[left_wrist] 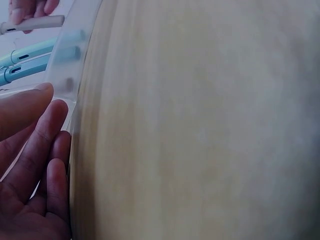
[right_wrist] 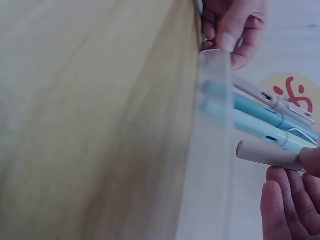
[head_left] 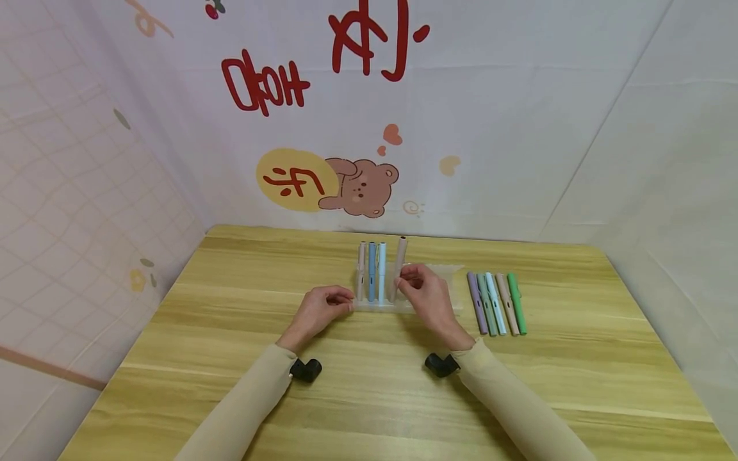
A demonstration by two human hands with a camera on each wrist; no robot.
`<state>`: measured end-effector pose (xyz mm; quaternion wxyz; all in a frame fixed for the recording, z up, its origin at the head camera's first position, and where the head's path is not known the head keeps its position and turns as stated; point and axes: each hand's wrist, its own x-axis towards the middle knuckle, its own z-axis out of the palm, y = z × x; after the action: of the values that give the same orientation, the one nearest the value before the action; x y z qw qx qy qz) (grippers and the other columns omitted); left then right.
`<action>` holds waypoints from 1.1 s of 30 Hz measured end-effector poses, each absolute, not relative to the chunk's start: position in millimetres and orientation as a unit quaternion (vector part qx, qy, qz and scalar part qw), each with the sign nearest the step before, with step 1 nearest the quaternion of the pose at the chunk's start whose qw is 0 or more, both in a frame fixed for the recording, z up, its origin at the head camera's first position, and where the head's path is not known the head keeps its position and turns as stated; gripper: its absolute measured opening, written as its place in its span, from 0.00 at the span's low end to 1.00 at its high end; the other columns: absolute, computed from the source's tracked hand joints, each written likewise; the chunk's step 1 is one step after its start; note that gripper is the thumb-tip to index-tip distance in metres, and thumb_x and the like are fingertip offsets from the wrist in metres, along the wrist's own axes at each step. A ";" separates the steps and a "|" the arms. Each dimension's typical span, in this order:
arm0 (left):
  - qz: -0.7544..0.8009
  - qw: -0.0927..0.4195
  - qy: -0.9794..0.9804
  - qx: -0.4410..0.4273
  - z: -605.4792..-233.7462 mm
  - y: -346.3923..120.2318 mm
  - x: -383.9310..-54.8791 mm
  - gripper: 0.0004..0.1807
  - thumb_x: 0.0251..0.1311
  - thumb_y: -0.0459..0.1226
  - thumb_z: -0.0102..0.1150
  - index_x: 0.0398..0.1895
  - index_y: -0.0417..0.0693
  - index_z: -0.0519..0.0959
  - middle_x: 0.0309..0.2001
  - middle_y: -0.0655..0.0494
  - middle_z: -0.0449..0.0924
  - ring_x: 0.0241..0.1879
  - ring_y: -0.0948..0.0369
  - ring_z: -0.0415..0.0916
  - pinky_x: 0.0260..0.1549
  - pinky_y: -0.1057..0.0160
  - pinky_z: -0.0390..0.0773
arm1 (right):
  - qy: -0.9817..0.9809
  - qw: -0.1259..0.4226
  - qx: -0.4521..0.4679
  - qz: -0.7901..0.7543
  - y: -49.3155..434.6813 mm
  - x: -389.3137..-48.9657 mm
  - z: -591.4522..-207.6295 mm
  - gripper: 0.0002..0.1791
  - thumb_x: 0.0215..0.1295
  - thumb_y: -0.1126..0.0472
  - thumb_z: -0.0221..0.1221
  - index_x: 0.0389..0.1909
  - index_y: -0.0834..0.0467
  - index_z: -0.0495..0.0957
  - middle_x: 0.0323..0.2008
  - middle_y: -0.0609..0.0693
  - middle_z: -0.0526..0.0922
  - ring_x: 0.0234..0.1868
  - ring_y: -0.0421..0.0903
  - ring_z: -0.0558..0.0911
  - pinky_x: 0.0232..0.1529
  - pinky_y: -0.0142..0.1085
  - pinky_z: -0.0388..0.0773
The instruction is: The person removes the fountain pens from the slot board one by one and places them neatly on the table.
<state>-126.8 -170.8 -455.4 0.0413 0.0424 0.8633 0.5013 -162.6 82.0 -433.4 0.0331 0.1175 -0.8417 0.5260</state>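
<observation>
A translucent plastic pen stand (right_wrist: 212, 165) sits on the table, holding three upright pens near its left end: a beige one (head_left: 361, 272), a blue one (head_left: 371, 272) and a light blue one (head_left: 382, 272). My left hand (head_left: 323, 312) pinches the stand's left corner between thumb and fingers. With thumb and fingertips, my right hand (head_left: 428, 298) grips a pinkish-beige pen (head_left: 400, 253) beside the light blue one, nearly upright and leaning slightly right. In the right wrist view, its lower end (right_wrist: 242, 151) shows just behind the stand's front wall.
Several capped pens lie side by side on the table right of the stand, among them a purple one (head_left: 477, 304) and a green one (head_left: 517, 304). A patterned cloth wall (head_left: 490, 205) rises behind the wooden table (head_left: 369, 410).
</observation>
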 end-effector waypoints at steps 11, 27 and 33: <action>0.500 0.041 0.864 0.042 -455.2 -171.6 -124.9 0.08 0.63 0.33 0.71 0.44 0.45 0.88 0.37 0.58 0.88 0.39 0.62 0.83 0.46 0.57 0.80 | -0.828 0.051 0.123 0.545 94.5 -154.0 -420.3 0.14 0.72 0.58 0.66 0.52 0.60 0.82 0.45 0.53 0.87 0.44 0.49 0.86 0.48 0.44 0.82; 0.505 0.043 0.861 0.045 -456.9 -171.5 -123.8 0.08 0.63 0.33 0.71 0.44 0.45 0.87 0.37 0.58 0.88 0.39 0.62 0.83 0.46 0.58 0.79 | -0.817 0.072 0.120 0.560 116.5 -141.5 -407.4 0.14 0.70 0.59 0.67 0.51 0.61 0.82 0.44 0.55 0.87 0.43 0.49 0.86 0.44 0.29 0.79; 0.502 0.044 0.863 0.047 -456.9 -172.5 -123.8 0.08 0.63 0.33 0.71 0.45 0.45 0.87 0.38 0.58 0.88 0.39 0.62 0.83 0.47 0.56 0.80 | -0.818 0.083 0.125 0.555 125.2 -137.5 -405.1 0.13 0.71 0.60 0.67 0.50 0.63 0.82 0.43 0.56 0.87 0.42 0.49 0.86 0.43 0.28 0.79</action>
<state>-123.8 -172.5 -456.9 0.0443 0.0471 0.8625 0.5019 -137.5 125.2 -405.1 0.0828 0.1253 -0.8185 0.5545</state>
